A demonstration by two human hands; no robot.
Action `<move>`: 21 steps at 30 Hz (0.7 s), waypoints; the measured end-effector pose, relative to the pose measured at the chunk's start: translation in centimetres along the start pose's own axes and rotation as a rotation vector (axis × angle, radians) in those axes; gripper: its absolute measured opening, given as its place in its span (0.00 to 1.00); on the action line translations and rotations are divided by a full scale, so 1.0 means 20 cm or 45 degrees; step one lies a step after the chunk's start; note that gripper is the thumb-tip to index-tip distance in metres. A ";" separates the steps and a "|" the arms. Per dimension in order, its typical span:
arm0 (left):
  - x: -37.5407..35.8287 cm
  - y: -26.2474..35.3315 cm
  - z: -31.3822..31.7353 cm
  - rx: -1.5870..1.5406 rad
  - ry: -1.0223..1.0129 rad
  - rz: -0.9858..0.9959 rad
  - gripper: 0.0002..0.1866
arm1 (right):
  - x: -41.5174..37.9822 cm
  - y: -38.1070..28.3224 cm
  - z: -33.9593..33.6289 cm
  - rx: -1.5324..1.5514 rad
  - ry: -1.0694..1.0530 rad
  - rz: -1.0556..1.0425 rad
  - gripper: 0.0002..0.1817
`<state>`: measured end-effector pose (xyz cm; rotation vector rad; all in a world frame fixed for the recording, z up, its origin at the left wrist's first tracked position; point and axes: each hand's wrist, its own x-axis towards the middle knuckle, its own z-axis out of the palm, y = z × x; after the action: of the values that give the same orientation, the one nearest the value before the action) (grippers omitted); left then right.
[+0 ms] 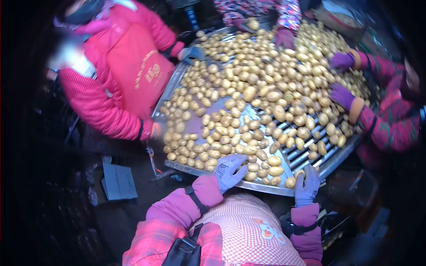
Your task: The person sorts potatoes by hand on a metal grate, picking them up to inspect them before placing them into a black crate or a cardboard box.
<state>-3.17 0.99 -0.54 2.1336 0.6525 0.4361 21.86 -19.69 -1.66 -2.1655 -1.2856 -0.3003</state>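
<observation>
Many yellow-brown potatoes (249, 93) lie spread over a metal sorting table (266, 188) with slatted bars on its right part. My left hand (230, 172), in a lavender glove, rests on potatoes at the near edge, its fingers stretched out and holding nothing. At the near right rim, my right hand (307, 186), in a matching glove, has its fingers curled around a potato (300, 173), which shows only in part. Another potato (290, 182) lies just left of that thumb.
Three other people work around the table: a person in a red apron (137, 66) at left, one in a patterned sleeve (289, 15) at the far side, one with purple gloves (342, 96) at right. A sack (339, 20) stands behind; a blue-grey box (120, 181) sits lower left.
</observation>
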 end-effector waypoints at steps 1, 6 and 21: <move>-0.02 -0.08 -0.07 0.406 0.098 0.213 0.28 | 0.03 -0.02 0.07 0.011 -0.012 -0.049 0.16; 0.03 -0.32 -0.35 0.698 -0.113 0.027 0.40 | 0.05 -0.06 0.20 -0.081 -0.247 0.124 0.13; -0.17 -0.50 -0.71 0.770 0.163 -0.096 0.32 | 0.04 -0.03 0.25 -0.335 -0.231 0.208 0.13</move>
<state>-16.23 12.96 -0.44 2.6480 1.0352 0.3658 21.20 -15.94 -5.14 -2.5551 -1.2106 -0.2200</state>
